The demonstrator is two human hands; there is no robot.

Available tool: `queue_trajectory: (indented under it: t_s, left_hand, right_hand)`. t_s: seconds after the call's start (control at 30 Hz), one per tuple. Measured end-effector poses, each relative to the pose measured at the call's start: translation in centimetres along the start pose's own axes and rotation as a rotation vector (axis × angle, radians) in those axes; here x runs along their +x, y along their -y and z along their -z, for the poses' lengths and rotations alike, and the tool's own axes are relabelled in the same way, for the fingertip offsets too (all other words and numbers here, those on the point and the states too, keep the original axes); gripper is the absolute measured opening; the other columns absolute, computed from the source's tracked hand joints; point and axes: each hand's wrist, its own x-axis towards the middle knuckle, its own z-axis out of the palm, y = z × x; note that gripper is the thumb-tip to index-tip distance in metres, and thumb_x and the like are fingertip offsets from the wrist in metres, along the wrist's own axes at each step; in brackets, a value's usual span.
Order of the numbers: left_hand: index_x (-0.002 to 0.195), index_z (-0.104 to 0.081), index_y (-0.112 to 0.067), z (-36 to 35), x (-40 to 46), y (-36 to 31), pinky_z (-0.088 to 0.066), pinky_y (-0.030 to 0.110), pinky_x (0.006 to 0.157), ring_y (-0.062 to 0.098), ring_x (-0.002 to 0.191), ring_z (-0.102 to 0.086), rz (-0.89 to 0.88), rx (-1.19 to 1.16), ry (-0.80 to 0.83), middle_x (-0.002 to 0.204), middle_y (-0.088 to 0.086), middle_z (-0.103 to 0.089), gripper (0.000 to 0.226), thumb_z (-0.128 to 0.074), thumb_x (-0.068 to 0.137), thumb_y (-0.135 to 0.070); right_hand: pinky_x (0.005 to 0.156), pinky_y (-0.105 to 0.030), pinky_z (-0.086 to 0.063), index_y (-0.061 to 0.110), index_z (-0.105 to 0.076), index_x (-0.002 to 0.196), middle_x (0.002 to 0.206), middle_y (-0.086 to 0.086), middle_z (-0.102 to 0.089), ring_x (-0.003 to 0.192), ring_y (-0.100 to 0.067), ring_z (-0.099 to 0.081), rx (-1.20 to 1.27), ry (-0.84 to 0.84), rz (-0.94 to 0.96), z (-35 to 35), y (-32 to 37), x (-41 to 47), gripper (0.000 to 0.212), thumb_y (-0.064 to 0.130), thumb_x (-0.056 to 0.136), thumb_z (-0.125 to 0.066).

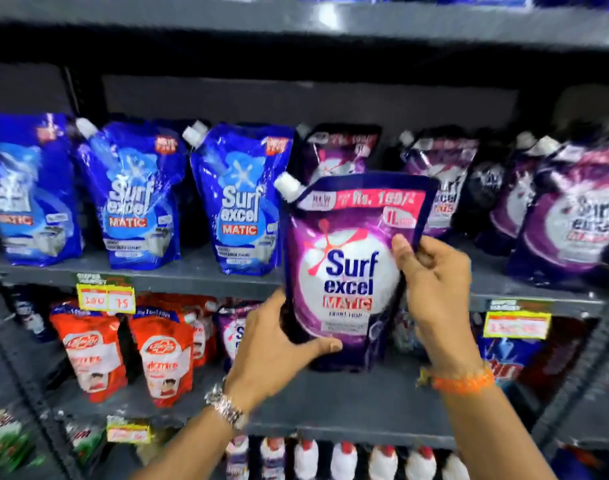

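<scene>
Cupping the detergent pouch [344, 278] low in our left hand [272, 344], right hand [434, 292] pinching its edge, we judge it heavy, floppy, slick.

Purple-and-white pouch [348, 271]; blue pouches [130, 195]; red-and-white packs [92, 348]; yellow price tags [105, 298].

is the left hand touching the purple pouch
Touching. The head view shows the left hand gripping the lower left edge of the purple pouch, thumb lying across its front.
</scene>
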Motion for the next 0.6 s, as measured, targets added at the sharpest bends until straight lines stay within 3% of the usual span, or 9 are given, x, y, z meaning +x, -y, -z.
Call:
queue_trajectory:
  t_s: [0.07, 0.13, 0.2, 0.27, 0.4, 0.5, 0.6]
  left_hand:
    - [0.113, -0.06, -0.037, 0.1, 2.9, -1.7, -0.057, 0.036, 0.093, 0.003, 0.103, -0.07, -0.028, 0.003, -0.014, 0.109, -0.016, -0.075, 0.077, -0.092, 0.045, -0.055]
    - [0.112, -0.059, -0.037, 0.1, 5.8, -2.7, -0.056, 0.041, 0.095, 0.007, 0.107, -0.069, -0.032, 0.004, -0.008, 0.113, -0.013, -0.073, 0.081, -0.09, 0.042, -0.062]
    - [0.112, -0.057, -0.037, 0.0, 8.3, -3.4, -0.054, 0.043, 0.099, 0.009, 0.111, -0.066, -0.027, 0.03, -0.004, 0.118, -0.012, -0.071, 0.081, -0.088, 0.042, -0.065]
    - [0.116, -0.057, -0.032, -0.4, 10.2, -3.6, -0.053, 0.043, 0.101, 0.012, 0.113, -0.064, -0.012, 0.066, -0.002, 0.121, -0.008, -0.07, 0.08, -0.089, 0.046, -0.056]
    - [0.122, -0.057, -0.019, -1.7, 12.4, -2.7, -0.051, 0.031, 0.098, 0.014, 0.111, -0.064, 0.023, 0.09, -0.019, 0.123, -0.002, -0.069, 0.074, -0.093, 0.057, -0.028]
    - [0.124, -0.053, -0.02, -2.0, 13.6, -1.9, -0.052, 0.038, 0.102, 0.015, 0.114, -0.064, 0.057, 0.096, 0.019, 0.124, -0.001, -0.069, 0.083, -0.094, 0.053, -0.035]
    - [0.129, -0.046, -0.021, -2.1, 14.8, -1.5, -0.049, 0.044, 0.106, 0.016, 0.119, -0.062, 0.05, 0.12, 0.075, 0.129, -0.001, -0.067, 0.091, -0.093, 0.052, -0.037]
  right_hand:
    - [0.059, -0.034, -0.033, -0.004, -0.049, 0.07, 0.061, -0.01, -0.047, 0.063, -0.015, -0.037, 0.025, -0.024, 0.036, -0.1, 1.8, 3.2, 0.055, 0.047, 0.086, -0.064]
    - [0.055, -0.027, -0.036, -0.006, -0.058, 0.075, 0.061, -0.01, -0.053, 0.058, -0.013, -0.043, 0.019, -0.028, 0.043, -0.5, 3.1, 5.8, 0.047, 0.038, 0.09, -0.064]
    - [0.052, -0.03, -0.042, 0.001, -0.063, 0.074, 0.064, -0.01, -0.061, 0.056, -0.014, -0.051, -0.021, -0.022, 0.042, -1.0, 3.3, 8.0, 0.037, 0.034, 0.092, -0.063]
    - [0.054, -0.036, -0.047, 0.012, -0.062, 0.069, 0.065, -0.008, -0.066, 0.057, -0.018, -0.057, -0.075, -0.017, 0.033, -1.6, 2.8, 9.7, 0.033, 0.036, 0.092, -0.063]
    - [0.051, -0.024, -0.04, 0.014, -0.063, 0.073, 0.058, 0.003, -0.062, 0.051, -0.01, -0.055, -0.199, -0.022, 0.002, -2.6, 1.3, 10.8, 0.029, 0.035, 0.094, -0.062]
    - [0.047, -0.023, -0.034, 0.013, -0.064, 0.077, 0.056, 0.004, -0.058, 0.05, -0.008, -0.052, -0.24, -0.037, -0.001, -2.8, 0.8, 11.0, 0.028, 0.034, 0.094, -0.061]
    - [0.049, -0.028, -0.043, 0.009, -0.066, 0.079, 0.062, -0.005, -0.065, 0.055, -0.017, -0.058, -0.227, -0.042, -0.019, -2.7, 0.2, 11.5, 0.033, 0.038, 0.093, -0.063]
